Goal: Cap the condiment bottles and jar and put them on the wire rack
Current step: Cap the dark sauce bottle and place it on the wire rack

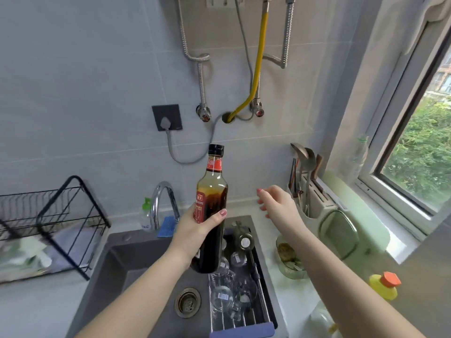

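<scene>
Dark glass identifies the item in hand: a soy sauce bottle [211,211] with a black cap [216,150] seated on its neck, held upright over the sink [136,262].

1. Grip state. The left hand [195,230] has its fingers [220,214] wrapped closed around the lower body of the bottle. The right hand [275,201] hangs just beside it with fingers loosely spread, holding nothing.

2. Step in hand. Judged from the seated cap, capping of this bottle appears complete (tightness cannot be confirmed). The transfer to the wire rack [56,223] is the step in progress. The rack stands at the far left of the surface, well apart from the bottle.

3. Next move. Carry the bottle leftward, clearing the faucet [162,201], and set it upright on a rack tier. Keep the base level on the wires to prevent tipping.

4. Remaining items. A yellow bottle with an orange cap [385,284] stands near the right edge of the surface. A glass jar [290,259] sits beside the sink, partly hidden behind the right forearm; its green lid [338,234] leans behind it, so the jar looks uncapped.

5. Limits of view. Rack contents are blurred. A pale object at the near right edge is cut off and unidentified.
</scene>
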